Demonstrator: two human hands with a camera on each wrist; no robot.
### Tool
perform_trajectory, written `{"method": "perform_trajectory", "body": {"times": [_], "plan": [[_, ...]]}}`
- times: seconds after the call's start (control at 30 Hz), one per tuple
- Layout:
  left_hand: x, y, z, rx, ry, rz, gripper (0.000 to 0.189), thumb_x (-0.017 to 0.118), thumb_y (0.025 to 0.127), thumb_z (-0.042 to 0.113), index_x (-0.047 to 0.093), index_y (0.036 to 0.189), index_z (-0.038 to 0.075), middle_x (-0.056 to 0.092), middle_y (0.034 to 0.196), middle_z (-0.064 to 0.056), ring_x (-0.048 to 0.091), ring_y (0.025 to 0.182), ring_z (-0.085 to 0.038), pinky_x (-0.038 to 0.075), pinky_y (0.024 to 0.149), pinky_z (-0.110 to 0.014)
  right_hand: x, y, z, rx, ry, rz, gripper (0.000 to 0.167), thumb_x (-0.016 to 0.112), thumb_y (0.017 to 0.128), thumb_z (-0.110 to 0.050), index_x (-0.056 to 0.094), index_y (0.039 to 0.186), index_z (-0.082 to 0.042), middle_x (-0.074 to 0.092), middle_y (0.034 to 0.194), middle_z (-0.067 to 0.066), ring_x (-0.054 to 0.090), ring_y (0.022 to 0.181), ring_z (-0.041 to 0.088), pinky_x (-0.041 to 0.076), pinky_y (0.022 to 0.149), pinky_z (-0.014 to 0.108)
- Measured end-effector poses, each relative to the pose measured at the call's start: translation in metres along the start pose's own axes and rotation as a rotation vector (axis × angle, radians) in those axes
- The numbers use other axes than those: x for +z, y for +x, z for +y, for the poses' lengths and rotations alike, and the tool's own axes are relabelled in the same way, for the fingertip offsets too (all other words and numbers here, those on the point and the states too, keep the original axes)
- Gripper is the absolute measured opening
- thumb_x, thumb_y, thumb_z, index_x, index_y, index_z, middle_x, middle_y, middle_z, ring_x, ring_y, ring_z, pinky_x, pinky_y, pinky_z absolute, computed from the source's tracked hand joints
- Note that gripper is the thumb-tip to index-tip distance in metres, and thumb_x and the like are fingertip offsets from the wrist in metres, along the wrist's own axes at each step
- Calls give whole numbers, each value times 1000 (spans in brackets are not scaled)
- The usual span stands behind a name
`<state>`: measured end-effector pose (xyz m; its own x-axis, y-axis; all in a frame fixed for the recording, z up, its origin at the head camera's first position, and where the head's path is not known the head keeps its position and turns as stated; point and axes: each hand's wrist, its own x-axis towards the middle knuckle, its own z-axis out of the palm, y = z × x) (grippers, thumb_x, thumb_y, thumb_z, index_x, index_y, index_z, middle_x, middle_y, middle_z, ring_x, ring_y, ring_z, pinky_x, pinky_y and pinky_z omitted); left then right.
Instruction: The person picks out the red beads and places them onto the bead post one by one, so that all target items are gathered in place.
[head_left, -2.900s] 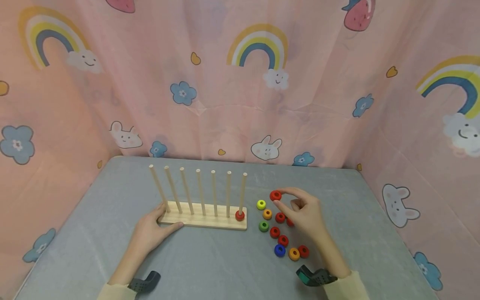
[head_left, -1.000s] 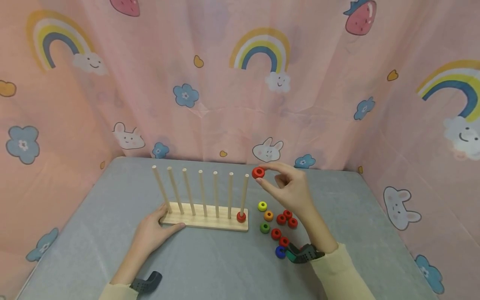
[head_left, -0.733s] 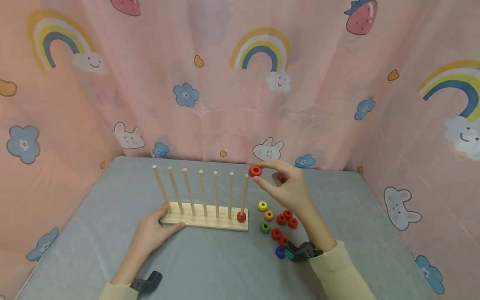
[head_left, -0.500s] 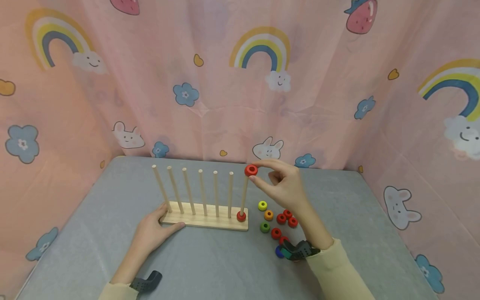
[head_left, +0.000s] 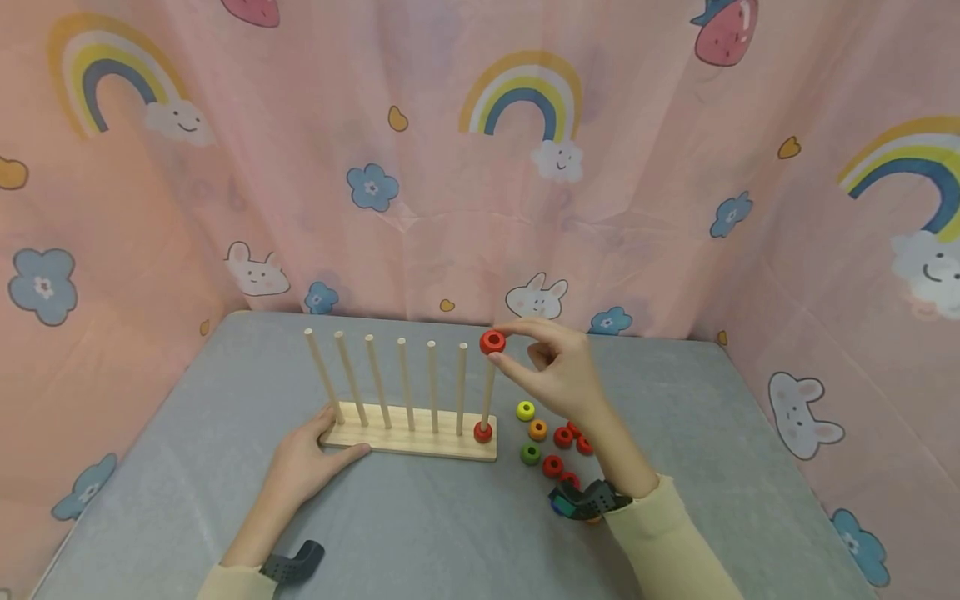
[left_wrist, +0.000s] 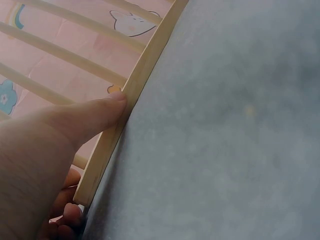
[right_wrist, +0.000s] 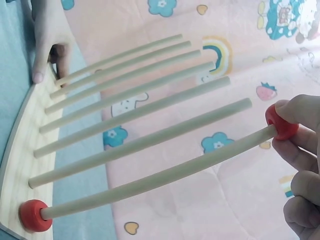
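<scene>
Hands are both occupied: the left hand [head_left: 303,460] is gripping the left end of the wooden stand [head_left: 416,443], thumb on its front edge; the right hand [head_left: 562,371] is pinching a red ring [head_left: 491,349] between thumb and finger.

That ring is sitting at the top of the rightmost post [head_left: 488,392]; whether the tip is inside the hole, I cannot tell. The post's long axis is rising from the stand, so in my judgement everything is turning on how the hole is lining up with that tip. The right hand is standing nearer; the left is resting well apart, at the opposite end.

The stand is running left to right across the worktop [head_left: 420,525] and bearing seven posts. No container is showing, but a second red ring [head_left: 482,436] is lying around the same post's foot. Loose rings, including a yellow ring [head_left: 522,416], an orange ring [head_left: 536,436], a green ring [head_left: 529,460] and several red ones, are lying right of the stand.
</scene>
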<state>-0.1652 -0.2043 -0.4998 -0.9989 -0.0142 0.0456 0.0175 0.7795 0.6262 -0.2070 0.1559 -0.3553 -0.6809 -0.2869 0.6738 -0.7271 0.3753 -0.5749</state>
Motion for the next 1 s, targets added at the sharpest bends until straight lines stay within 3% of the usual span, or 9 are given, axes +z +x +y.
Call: {"method": "perform_trajectory", "body": {"times": [1.0], "plan": [[-3,-1,4,-6,-7,-7,101,82,88,60,46,156,-6,43,163,-24,41,150,-49,38,120,-64,0,-6,6,39,-5,-36,27,89,87,-8,82,112,-10,72,94,0,22,47,5,19,45,21]]}}
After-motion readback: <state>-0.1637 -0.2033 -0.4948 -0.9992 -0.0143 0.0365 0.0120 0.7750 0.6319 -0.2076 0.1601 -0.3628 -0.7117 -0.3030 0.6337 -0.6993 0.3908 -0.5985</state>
